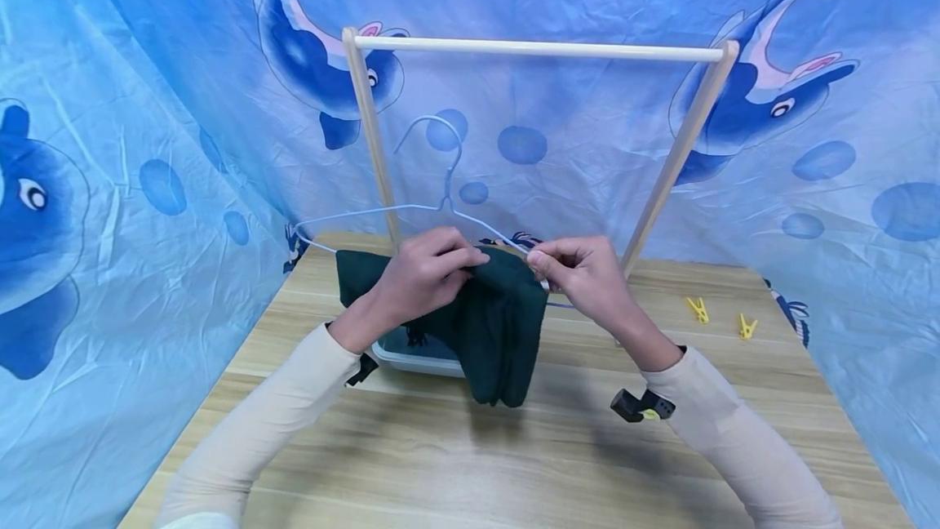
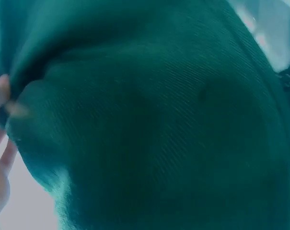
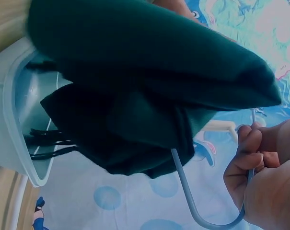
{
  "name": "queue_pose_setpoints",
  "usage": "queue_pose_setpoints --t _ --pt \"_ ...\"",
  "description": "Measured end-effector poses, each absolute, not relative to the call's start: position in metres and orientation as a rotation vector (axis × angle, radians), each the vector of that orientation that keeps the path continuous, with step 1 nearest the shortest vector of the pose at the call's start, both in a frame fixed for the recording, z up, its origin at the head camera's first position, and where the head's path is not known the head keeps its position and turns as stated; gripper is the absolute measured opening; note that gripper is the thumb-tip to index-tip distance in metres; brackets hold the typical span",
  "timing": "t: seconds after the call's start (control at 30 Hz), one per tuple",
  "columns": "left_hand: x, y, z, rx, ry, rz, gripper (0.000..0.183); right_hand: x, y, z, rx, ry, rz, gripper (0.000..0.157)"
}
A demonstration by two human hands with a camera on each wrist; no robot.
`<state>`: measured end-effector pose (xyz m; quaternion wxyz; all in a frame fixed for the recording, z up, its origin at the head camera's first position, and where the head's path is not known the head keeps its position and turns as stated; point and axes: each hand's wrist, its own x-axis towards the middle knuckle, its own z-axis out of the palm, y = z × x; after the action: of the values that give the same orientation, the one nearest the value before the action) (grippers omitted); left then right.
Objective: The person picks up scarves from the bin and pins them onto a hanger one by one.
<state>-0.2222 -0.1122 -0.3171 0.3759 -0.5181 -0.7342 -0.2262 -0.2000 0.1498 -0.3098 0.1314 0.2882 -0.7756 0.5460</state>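
Note:
A dark green scarf point(image 1: 499, 325) with fringed ends is draped over the lower part of a light blue wire hanger point(image 1: 411, 207). The hanger's hook points up. My left hand point(image 1: 433, 272) pinches the upper edge of the scarf near the hanger's middle. With thumb and curled fingers, my right hand point(image 1: 580, 272) grips the hanger by its right end, beside the scarf. In the right wrist view the bent wire of the hanger point(image 3: 185, 184) runs out of the folds to the right hand point(image 3: 264, 172). Green fabric point(image 2: 159, 120) fills most of the left wrist view.
Below the scarf a pale plastic basin point(image 1: 419, 362) stands on the wooden table point(image 1: 411, 464); dark fringe hangs inside it. Behind is a rack with a white rail point(image 1: 536, 47) and wooden posts. Two yellow clothespins point(image 1: 698, 310) lie to the right. A blue dolphin-print curtain surrounds the table.

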Motion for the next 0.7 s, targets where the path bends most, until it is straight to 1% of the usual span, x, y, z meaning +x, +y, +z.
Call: queue_pose_setpoints --t 0.2,0.47,0.57,0.7 --pt "-0.226 -0.109 -0.323 -1.077 -1.741 -0.607 0.017 -0.197 0.150 -0.308 0.792 -2.293 1.618 0.016" --pt "-0.227 -0.106 -0.328 -0.880 -1.637 -0.651 0.015 -0.197 0.150 -0.308 0.796 -2.270 1.676 0.016" --pt "-0.227 -0.108 -0.327 -0.857 -1.642 -0.656 0.015 -0.197 0.150 -0.308 0.792 -2.268 1.708 0.017" --pt "-0.227 -0.105 -0.326 -0.910 -1.744 -0.562 0.016 -0.199 0.151 -0.308 0.777 -2.268 1.727 0.018"
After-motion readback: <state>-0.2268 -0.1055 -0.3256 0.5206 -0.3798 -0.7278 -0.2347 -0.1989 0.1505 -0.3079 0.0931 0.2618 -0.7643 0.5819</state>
